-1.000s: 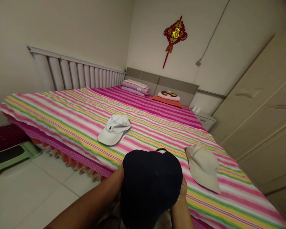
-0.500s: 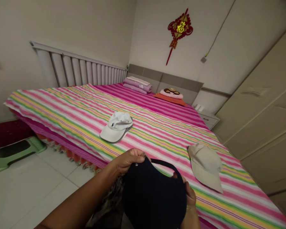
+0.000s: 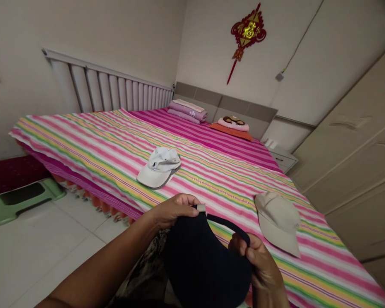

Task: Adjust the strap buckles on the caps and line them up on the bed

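Note:
A dark navy baseball cap (image 3: 205, 265) is held between both hands at the near edge of the bed, its back opening facing away from me. My left hand (image 3: 178, 210) pinches the cap's edge beside a small silvery buckle (image 3: 201, 208). With closed fingers, my right hand (image 3: 255, 256) grips the adjusting strap (image 3: 229, 224) where it meets the other side. On the striped sheet beyond lies a white cap (image 3: 160, 167) with a small dark logo, brim toward me. A beige cap (image 3: 279, 222) rests to the right of my right hand.
The bed (image 3: 93, 145) fills the middle. Folded purple bedding (image 3: 188, 112) and a pink-and-orange pile (image 3: 232, 125) sit by the headboard (image 3: 237, 105). A green stool (image 3: 25, 201) stands on the left floor, a wardrobe (image 3: 353, 149) on the right.
My right hand has moved up from the cap's side onto the strap. My left thumb has shifted, and the silvery buckle now shows beside it. The view has tilted slightly.

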Motion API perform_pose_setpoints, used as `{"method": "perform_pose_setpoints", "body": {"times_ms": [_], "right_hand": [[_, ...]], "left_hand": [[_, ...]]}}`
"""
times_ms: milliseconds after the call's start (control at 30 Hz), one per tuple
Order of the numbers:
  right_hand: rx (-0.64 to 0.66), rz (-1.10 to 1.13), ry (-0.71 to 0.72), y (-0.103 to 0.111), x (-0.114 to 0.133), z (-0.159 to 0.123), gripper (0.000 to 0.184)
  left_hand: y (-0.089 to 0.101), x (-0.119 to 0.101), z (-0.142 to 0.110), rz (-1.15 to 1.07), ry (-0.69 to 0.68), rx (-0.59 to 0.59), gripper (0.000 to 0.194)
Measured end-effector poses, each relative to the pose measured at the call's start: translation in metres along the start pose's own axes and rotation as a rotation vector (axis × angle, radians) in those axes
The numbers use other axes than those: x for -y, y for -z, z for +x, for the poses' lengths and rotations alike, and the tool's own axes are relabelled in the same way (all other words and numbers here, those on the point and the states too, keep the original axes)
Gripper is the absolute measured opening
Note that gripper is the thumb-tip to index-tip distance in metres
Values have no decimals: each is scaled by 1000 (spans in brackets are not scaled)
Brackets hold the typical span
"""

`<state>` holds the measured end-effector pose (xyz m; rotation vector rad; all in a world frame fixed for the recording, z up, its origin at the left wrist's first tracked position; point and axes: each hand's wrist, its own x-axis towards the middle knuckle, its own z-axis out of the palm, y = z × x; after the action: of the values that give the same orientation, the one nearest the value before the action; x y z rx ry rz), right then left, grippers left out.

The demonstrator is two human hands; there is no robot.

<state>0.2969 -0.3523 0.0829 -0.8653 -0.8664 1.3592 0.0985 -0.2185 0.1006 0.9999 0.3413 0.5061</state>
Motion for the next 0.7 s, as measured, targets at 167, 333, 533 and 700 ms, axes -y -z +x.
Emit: {"method": "perform_pose_setpoints", "body": {"times_ms": [167, 333, 533, 700], "right_hand": [[-42, 86, 122, -10, 5, 1, 18], [-120, 69, 131, -21, 8, -1, 25], [-131, -241, 20, -34, 13, 2, 24], [-128, -520, 22, -44, 17, 6, 30]], "left_hand": [[2, 1, -1, -13, 18, 60, 25], [-2, 3, -2, 25, 51, 58, 22], [-6, 3, -2, 51, 62, 63, 16], [-4, 6, 0, 0, 88, 56, 17]]}}
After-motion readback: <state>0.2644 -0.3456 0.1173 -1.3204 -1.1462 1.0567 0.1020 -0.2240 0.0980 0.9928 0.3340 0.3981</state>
